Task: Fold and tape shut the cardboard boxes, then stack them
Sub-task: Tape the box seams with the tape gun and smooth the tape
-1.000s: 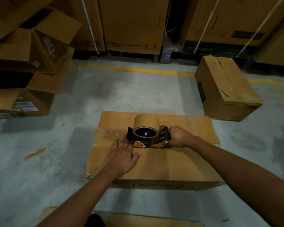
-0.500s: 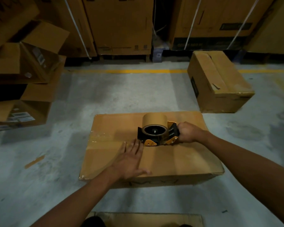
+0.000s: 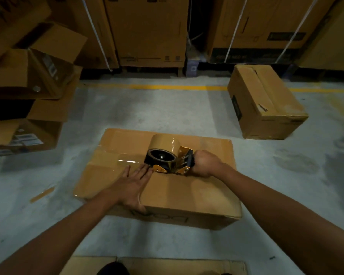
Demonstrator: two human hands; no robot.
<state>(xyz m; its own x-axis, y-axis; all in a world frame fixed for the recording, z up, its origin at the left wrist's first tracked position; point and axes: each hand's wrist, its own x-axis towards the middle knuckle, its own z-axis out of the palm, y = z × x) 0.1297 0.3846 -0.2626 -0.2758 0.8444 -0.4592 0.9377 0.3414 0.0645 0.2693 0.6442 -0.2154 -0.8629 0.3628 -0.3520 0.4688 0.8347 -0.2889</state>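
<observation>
A closed cardboard box (image 3: 197, 187) lies on the concrete floor in front of me. A tape dispenser (image 3: 167, 155) with a brown roll sits on its top seam. My right hand (image 3: 206, 162) grips the dispenser's handle. A strip of clear tape (image 3: 125, 160) runs along the seam to the left of the dispenser. My left hand (image 3: 130, 182) lies flat on the box top, fingers straight, pressing just behind the dispenser.
A taped box (image 3: 266, 104) stands at the back right. Open boxes (image 3: 28, 80) are piled at the left. Tall strapped cartons (image 3: 147, 30) line the back behind a yellow floor line. Flat cardboard (image 3: 167, 265) lies by my feet. A tape scrap (image 3: 42, 194) lies on the floor.
My right hand has drawn the dispenser rightward along the seam, laying more tape. My left hand has followed it to the right across the box top.
</observation>
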